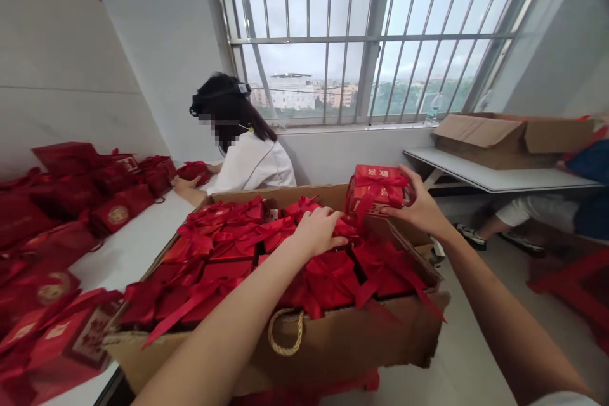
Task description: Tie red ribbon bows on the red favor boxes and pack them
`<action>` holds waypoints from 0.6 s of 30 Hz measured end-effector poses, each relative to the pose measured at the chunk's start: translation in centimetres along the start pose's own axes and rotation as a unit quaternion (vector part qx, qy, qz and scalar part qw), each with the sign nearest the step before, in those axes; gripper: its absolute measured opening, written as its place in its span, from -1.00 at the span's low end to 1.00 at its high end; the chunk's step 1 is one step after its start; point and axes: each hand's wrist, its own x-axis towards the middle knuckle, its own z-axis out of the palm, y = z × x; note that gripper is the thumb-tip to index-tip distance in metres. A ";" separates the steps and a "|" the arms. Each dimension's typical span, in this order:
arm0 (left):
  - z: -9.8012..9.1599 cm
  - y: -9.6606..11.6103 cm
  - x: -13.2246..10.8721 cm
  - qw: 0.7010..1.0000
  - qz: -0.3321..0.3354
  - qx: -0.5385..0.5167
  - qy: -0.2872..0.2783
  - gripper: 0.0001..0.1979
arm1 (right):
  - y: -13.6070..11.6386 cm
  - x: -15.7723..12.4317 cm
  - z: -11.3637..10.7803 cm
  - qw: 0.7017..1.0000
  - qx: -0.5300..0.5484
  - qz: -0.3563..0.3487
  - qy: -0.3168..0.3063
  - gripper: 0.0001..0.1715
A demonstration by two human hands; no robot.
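My right hand (419, 208) grips a red gift box (378, 183) with a ribbon bow by its right side, fingers above and thumb below. That box is raised at the far right corner of an open cardboard carton (352, 339). The carton is packed with red ribbon-tied gift boxes (328, 276) in rows. Over the middle of these rows lies my left hand (320, 229), palm down, its fingers apart and touching the ribbons near the raised box. The left fingertips are partly hidden among the ribbons.
Red gift boxes (71, 222) crowd the white table (137, 228) at left. A co-worker (257, 162) in white handles a red box beyond the carton. Another open carton (480, 146) stands on a right-hand table, near a seated person's legs (533, 216). A gold cord loop (285, 350) hangs in front.
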 end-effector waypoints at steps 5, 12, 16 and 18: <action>1.3 -2.2 0.3 0.998 -0.016 0.007 -0.056 -0.53 | 1.2 -1.0 0.6 0.998 -0.021 0.004 -0.059 0.07; 0.5 -4.4 -0.6 0.994 0.004 -0.020 -0.104 -0.61 | -0.2 -2.4 1.2 0.974 0.178 0.137 -0.032 0.03; 1.2 -4.3 0.1 0.992 0.009 -0.022 -0.125 -0.51 | -1.4 -2.5 0.7 0.868 0.405 0.278 -0.073 -0.45; 1.5 -4.2 0.2 0.993 0.008 -0.021 -0.117 -0.48 | -1.8 -2.6 0.3 0.823 0.463 0.315 -0.093 -0.58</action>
